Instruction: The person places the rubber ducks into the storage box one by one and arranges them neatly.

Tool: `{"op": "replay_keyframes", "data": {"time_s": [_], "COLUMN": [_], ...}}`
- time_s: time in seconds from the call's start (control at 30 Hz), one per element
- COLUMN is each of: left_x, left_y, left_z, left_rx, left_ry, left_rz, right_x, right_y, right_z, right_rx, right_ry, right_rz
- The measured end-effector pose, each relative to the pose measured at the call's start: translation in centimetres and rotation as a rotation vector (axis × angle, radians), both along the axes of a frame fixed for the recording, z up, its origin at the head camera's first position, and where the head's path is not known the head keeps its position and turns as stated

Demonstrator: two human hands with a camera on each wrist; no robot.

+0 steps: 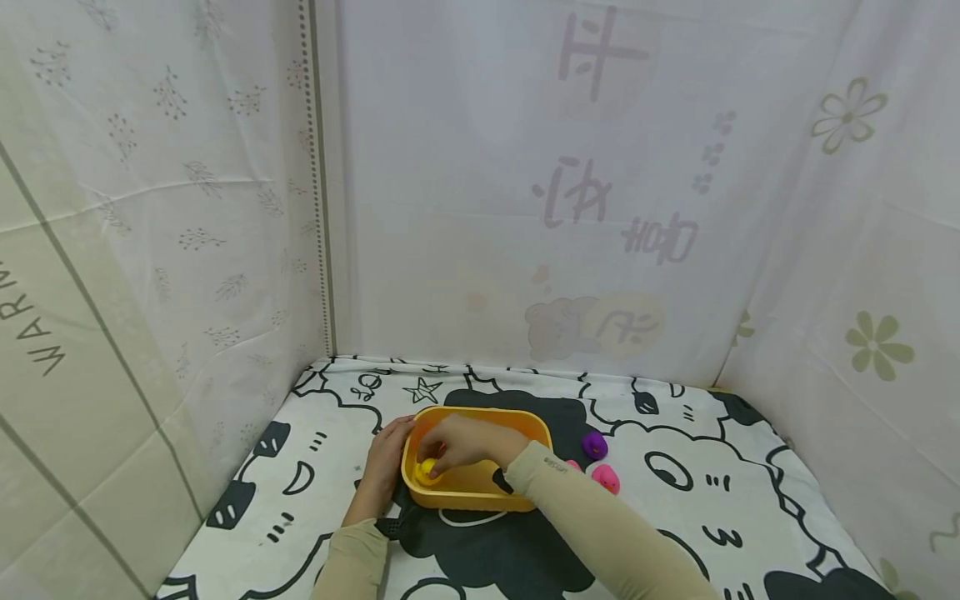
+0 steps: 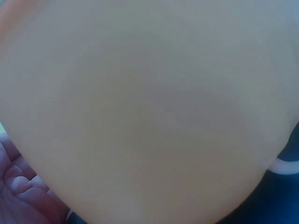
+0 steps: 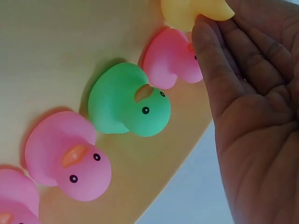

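My right hand (image 1: pixel 457 443) reaches into a yellow basin (image 1: pixel 480 501) and pinches a yellow rubber duck (image 1: pixel 425 473) near the left end. In the right wrist view the same duck (image 3: pixel 189 11) shows between thumb and fingers at the top edge. Below it, a green duck (image 3: pixel 114 100) sits in a row with several pink ducks (image 3: pixel 58 144) on the basin's yellow surface. Held at its left end by my left hand (image 1: pixel 386 454), the basin has that hand's fingers at its rim. Its blurred wall (image 2: pixel 145 116) fills most of the left wrist view, with part of the hand (image 2: pixel 25 186) at lower left.
A purple duck (image 1: pixel 595 445) and a pink duck (image 1: pixel 605 477) lie on the patterned cloth (image 1: pixel 360 467) right of the basin, close to my right forearm. A pale curtain (image 1: pixel 487 208) hangs behind, with further curtains at both sides.
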State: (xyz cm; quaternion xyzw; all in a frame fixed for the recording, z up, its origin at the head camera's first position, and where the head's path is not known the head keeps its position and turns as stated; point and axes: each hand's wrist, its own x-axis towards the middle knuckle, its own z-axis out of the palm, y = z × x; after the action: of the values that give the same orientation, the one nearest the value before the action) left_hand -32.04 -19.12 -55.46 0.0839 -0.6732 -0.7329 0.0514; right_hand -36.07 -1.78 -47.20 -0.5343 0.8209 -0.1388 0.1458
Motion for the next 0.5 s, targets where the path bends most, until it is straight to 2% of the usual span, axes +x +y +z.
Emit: {"op": "replay_keyframes", "data": {"time_s": [0.27,0.5], "left_x": [0.03,0.11], "left_y": [0.23,0.20], "left_z": [0.07,0.20], "left_rx": [-0.004,-0.013], "left_ry": [-0.024,-0.031], "left_rz": [-0.001,0.007], "right_x": [-0.11,-0.02], "right_y": [0.09,0.83], "right_z": [-0.30,0.38], "right_rx": [0.003,-0.038], "right_ry": [-0.027,-0.058], "right_rz": [-0.031,-0.056]}}
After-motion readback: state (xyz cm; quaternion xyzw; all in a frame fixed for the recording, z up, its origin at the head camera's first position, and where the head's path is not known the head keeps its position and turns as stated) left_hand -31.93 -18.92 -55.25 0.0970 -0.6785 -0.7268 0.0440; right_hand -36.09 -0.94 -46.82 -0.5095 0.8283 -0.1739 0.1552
